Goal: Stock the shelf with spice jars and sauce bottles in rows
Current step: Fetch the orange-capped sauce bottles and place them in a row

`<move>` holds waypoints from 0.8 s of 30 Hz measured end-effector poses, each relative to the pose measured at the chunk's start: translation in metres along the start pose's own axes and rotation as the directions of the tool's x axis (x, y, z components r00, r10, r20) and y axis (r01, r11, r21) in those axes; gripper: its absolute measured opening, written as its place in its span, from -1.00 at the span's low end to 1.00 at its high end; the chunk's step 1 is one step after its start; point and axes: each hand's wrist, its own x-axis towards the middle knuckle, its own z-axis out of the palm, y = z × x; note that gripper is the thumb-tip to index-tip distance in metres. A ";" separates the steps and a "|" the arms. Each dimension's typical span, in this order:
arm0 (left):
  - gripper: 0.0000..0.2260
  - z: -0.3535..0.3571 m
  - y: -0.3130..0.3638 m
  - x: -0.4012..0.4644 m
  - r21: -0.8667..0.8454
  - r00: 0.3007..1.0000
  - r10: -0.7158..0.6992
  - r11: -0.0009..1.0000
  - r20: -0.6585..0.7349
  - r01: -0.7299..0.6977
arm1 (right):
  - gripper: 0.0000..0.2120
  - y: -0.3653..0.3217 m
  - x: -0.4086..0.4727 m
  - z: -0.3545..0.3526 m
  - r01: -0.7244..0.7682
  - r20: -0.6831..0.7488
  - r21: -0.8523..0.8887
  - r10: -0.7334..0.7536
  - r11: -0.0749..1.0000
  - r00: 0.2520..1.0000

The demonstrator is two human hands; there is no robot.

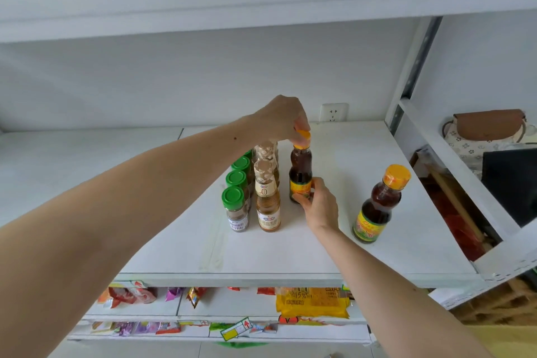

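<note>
On the white shelf point(363, 247) a row of green-capped spice jars point(236, 209) runs front to back. Beside it on the right stands a row of pale sauce bottles point(268, 206). Right of those stands a dark sauce bottle point(300, 170) with an orange cap. My left hand point(286, 118) pinches that cap from above. My right hand point(319, 206) grips the bottle's lower body at the yellow label. A second dark bottle with an orange cap point(377, 206) stands alone farther right, untouched.
A wall socket point(333, 112) sits behind the shelf. Snack packets point(312, 302) fill the lower shelves. The shelf's white upright post point(412, 67) rises at the right, with a brown bag point(488, 125) beyond it. Another shelf board hangs overhead.
</note>
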 end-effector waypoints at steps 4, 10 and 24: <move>-0.69 -0.008 -0.004 0.009 -0.018 1.000 0.006 1.000 -0.002 -0.007 | -0.68 -0.005 0.011 0.002 -0.023 0.014 -0.004 0.024 1.000 1.000; -0.71 -0.011 -0.015 0.013 -0.067 1.000 -0.001 0.998 -0.006 0.001 | -0.66 -0.011 0.022 0.007 -0.055 0.033 0.007 0.054 0.998 0.998; -0.69 -0.009 -0.018 0.009 -0.011 1.000 0.016 1.000 -0.011 -0.016 | -0.61 -0.015 0.014 0.001 -0.044 0.056 -0.006 0.045 0.999 0.997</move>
